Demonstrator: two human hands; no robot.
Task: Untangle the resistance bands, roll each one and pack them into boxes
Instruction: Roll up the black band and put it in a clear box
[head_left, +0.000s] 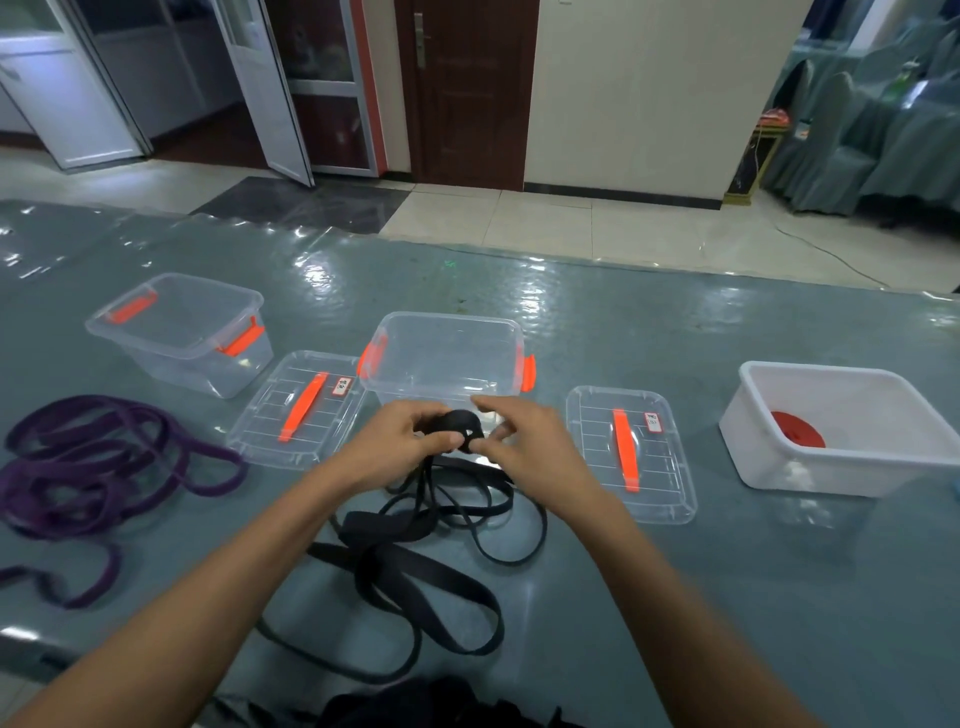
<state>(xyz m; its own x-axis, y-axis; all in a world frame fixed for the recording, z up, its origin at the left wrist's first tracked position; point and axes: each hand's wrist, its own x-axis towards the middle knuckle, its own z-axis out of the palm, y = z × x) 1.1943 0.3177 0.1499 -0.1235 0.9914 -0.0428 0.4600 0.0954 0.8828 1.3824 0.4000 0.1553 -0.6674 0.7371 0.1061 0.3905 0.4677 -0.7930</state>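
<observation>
While purple resistance bands (98, 467) lie in loose loops at the table's left edge, a clear box with orange latches (179, 332) and a detached lid (298, 408) are seen just to their right. At centre, in front of a second open clear box (444, 358), a small black roll (460, 428) is pinched by the closed fingers of the left hand (400, 441), its loose black band (415, 551) trailing in tangles on the table, whereas the right hand (524, 441) is held half open, fingertips at the roll. Further right, a second lid (631, 452) and a white tub (841, 431) containing a red roll (797, 430) are shown.
</observation>
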